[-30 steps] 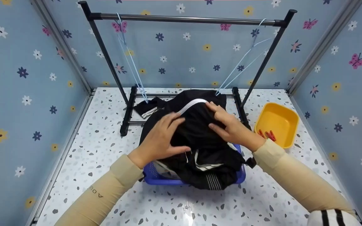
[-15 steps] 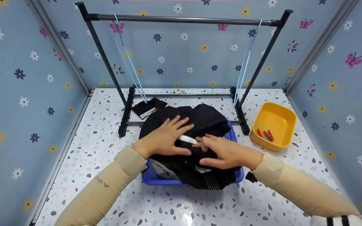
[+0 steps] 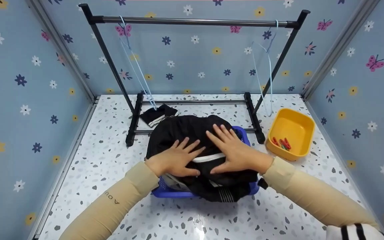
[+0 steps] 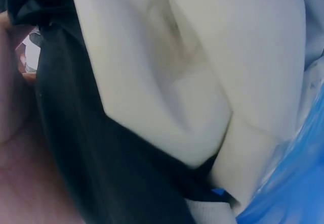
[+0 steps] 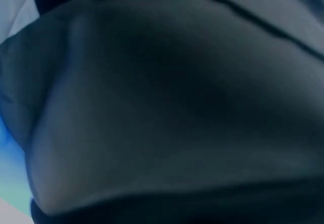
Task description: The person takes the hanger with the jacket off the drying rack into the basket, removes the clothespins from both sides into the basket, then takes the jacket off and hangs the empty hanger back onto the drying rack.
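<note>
A black garment [image 3: 192, 128] with a white stripe [image 3: 208, 158] lies heaped over a blue basket [image 3: 172, 194], bulging above its rim. My left hand [image 3: 177, 159] rests on the near left of the heap, fingers spread. My right hand [image 3: 235, 151] lies flat across the right side, fingers also spread, above the stripe's right end. In the left wrist view, part of the left hand [image 4: 30, 183] borders black cloth [image 4: 101, 148] and folded white cloth [image 4: 142, 72]. Dark fabric [image 5: 177, 107] fills most of the right wrist view; no fingers show there.
A dark metal rack [image 3: 192, 21] stands behind the basket. Light blue hangers hang from its bar, one left [image 3: 140, 71], one right [image 3: 270, 73]. A small black cloth [image 3: 158, 115] lies at the left hanger's lower end. The yellow bin [image 3: 307, 141] holds red clothespins [image 3: 286, 143].
The black garment has come down from the right hanger toward me onto the basket, and that hanger now swings free. Both hands have moved nearer and spread over the heap.
</note>
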### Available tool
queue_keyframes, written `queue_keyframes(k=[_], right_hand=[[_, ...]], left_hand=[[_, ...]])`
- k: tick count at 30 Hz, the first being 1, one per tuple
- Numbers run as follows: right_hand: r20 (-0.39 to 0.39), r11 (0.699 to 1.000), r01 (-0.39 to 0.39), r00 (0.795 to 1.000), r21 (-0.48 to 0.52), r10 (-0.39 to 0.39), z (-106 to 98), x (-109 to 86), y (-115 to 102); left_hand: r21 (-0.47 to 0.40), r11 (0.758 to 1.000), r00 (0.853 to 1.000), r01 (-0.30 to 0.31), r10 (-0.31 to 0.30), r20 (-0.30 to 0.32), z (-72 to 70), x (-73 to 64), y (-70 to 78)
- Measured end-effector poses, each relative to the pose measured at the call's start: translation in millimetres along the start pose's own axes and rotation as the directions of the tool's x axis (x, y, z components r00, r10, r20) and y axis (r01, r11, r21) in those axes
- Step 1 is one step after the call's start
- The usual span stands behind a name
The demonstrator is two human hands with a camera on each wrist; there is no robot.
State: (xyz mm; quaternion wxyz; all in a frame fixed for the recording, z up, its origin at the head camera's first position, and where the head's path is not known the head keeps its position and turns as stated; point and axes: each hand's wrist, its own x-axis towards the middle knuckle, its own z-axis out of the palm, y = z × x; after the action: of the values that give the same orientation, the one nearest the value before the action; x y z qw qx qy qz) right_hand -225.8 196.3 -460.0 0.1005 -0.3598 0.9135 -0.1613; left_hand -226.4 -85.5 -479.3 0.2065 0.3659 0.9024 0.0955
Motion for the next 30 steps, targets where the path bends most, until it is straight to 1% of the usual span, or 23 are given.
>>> queue_keyframes(k=[4,6,8,9,10,12,13,14,15,17,19,20,21,22,24,25,27,28,30], right_hand=[[0.13,0.999,-0.028,0.991,-0.046,0.033,7.9,3.5,1.2],[0.178,0.997,-0.041,0.983,-0.069,0.053,12.2,6.0,2.1],[0.216,0.995,-0.057,0.973,-0.086,0.074,16.1,8.2,2.5],[0.233,0.993,-0.066,0.969,-0.095,0.086,18.0,9.3,2.9],[0.244,0.992,-0.072,0.965,-0.102,0.095,19.8,10.4,3.1],[0.257,0.99,-0.077,0.96,-0.121,0.107,23.8,12.3,3.7],[0.261,0.988,-0.077,0.959,-0.132,0.11,25.9,13.1,4.1],[0.268,0.987,-0.079,0.956,-0.143,0.115,27.9,14.0,4.5],[0.27,0.985,-0.076,0.956,-0.154,0.116,30.2,14.6,5.0],[0.272,0.983,-0.07,0.955,-0.172,0.116,34.2,15.8,6.2],[0.274,0.981,-0.068,0.954,-0.184,0.117,37.3,16.6,7.4],[0.278,0.98,-0.068,0.953,-0.186,0.118,38.7,17.0,7.9],[0.279,0.98,-0.066,0.953,-0.188,0.117,39.7,17.3,8.5],[0.281,0.98,-0.065,0.952,-0.19,0.118,40.3,17.5,9.0],[0.291,0.978,-0.062,0.949,-0.197,0.119,40.9,18.2,9.6],[0.297,0.978,-0.062,0.947,-0.201,0.121,40.8,18.6,9.9],[0.31,0.976,-0.063,0.942,-0.208,0.127,40.5,19.8,10.3],[0.317,0.975,-0.064,0.939,-0.212,0.13,40.2,20.4,10.3],[0.329,0.974,-0.065,0.935,-0.218,0.136,39.8,21.6,10.2]], left_hand=[[-0.002,0.999,0.998,0.035,-0.035,0.042,1.7,0.1,2.9],[-0.003,0.999,0.997,0.048,-0.048,0.056,2.4,0.7,3.1],[-0.007,0.999,0.997,0.047,-0.046,0.058,2.4,1.1,1.9],[-0.007,0.999,0.998,0.035,-0.034,0.047,2.1,1.3,0.5],[-0.007,1.0,1.0,0.013,-0.013,0.023,1.4,1.8,-1.7],[-0.008,0.999,0.998,-0.037,0.037,-0.048,-1.3,2.7,-7.8],[-0.006,0.998,0.993,-0.061,0.06,-0.097,-3.1,3.3,-12.0],[-0.002,0.997,0.985,-0.081,0.08,-0.155,-5.1,3.7,-16.8],[0.007,0.996,0.972,-0.091,0.091,-0.215,-7.3,4.1,-22.0],[0.013,0.997,0.943,-0.079,0.079,-0.324,-12.5,4.1,-33.3],[0.02,0.999,0.914,-0.043,0.047,-0.404,-17.0,3.2,-44.6],[0.024,0.999,0.903,-0.023,0.031,-0.428,-18.7,2.5,-49.8],[0.028,1.0,0.899,-0.004,0.016,-0.438,-20.1,1.9,-54.6],[0.029,1.0,0.901,0.009,0.004,-0.435,-21.2,1.2,-58.6],[0.03,0.999,0.92,0.024,-0.011,-0.392,-22.5,0.2,-64.1],[0.028,0.999,0.933,0.028,-0.016,-0.359,-22.6,0.2,-65.7],[0.015,0.999,0.963,0.043,-0.038,-0.268,-22.3,1.0,-66.6],[0.01,0.999,0.974,0.052,-0.048,-0.223,-21.7,1.8,-66.3],[0.004,0.997,0.987,0.071,-0.07,-0.145,-20.6,3.6,-65.1]])
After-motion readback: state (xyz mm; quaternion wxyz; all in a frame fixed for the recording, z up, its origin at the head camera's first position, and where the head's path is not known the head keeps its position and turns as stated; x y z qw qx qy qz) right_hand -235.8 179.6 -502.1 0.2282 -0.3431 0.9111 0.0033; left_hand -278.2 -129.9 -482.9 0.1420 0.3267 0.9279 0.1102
